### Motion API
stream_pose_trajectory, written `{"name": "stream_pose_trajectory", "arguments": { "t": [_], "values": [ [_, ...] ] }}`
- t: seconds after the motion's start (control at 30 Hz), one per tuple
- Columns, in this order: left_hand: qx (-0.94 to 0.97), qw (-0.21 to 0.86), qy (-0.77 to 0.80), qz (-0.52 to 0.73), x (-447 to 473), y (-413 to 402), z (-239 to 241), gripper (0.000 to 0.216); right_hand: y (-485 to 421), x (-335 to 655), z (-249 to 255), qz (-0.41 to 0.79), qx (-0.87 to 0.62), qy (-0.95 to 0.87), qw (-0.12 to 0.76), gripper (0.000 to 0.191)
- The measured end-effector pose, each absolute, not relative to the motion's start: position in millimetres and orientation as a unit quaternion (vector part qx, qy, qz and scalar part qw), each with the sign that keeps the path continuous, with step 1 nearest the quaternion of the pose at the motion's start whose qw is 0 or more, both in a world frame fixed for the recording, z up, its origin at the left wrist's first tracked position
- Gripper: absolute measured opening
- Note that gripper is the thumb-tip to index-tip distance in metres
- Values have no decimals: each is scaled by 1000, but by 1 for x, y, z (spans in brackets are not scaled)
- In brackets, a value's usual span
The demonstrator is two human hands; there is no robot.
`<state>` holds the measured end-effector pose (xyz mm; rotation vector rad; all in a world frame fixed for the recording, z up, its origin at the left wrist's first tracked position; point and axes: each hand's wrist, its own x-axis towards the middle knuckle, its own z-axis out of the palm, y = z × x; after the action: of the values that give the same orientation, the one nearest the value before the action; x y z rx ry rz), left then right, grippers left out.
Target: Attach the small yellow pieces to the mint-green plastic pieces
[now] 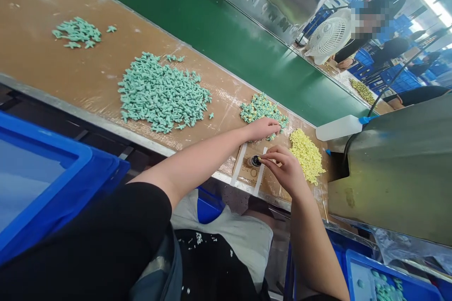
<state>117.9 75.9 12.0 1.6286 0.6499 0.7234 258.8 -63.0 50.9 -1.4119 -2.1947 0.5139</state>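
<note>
My left hand (263, 129) reaches to the near edge of a pile of small teal pieces with yellow parts (259, 106). Its fingers are bent and pressed together, and whatever lies between them is hidden. My right hand (282, 164) pinches a small yellow piece (259, 158) between thumb and forefinger, right at the rim of a small round pot of dark liquid (254, 161). The pot stands between two white tape strips (239, 164) on the brown work surface. Beside my right hand lies a heap of small yellow pieces (306, 155).
A large heap of plain teal pieces (164, 94) and a smaller one (78, 32) lie to the left. Behind runs a green conveyor belt (158, 14). A white bottle (337, 128) and a metal housing (395, 164) bound the right side. Blue bins (81, 153) stand below.
</note>
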Motion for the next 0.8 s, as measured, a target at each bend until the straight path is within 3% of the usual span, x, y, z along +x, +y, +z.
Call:
{"name": "stream_pose_trajectory", "arguments": {
  "t": [0.2, 0.4, 0.63, 0.8],
  "values": [
    [718, 551, 273, 327, 120, 78, 9, 24, -58, 256, 51, 176, -510, -814, 217, 23],
    [741, 521, 268, 327, 121, 78, 8, 25, -59, 259, 54, 244, -524, -780, 240, 22],
    [783, 471, 262, 312, 122, 74, 6, 26, -37, 282, 23, 104, -558, -609, 554, 24],
    [811, 431, 258, 299, 120, 65, 8, 26, -24, 290, -2, 70, -564, -550, 611, 27]
  ]
}}
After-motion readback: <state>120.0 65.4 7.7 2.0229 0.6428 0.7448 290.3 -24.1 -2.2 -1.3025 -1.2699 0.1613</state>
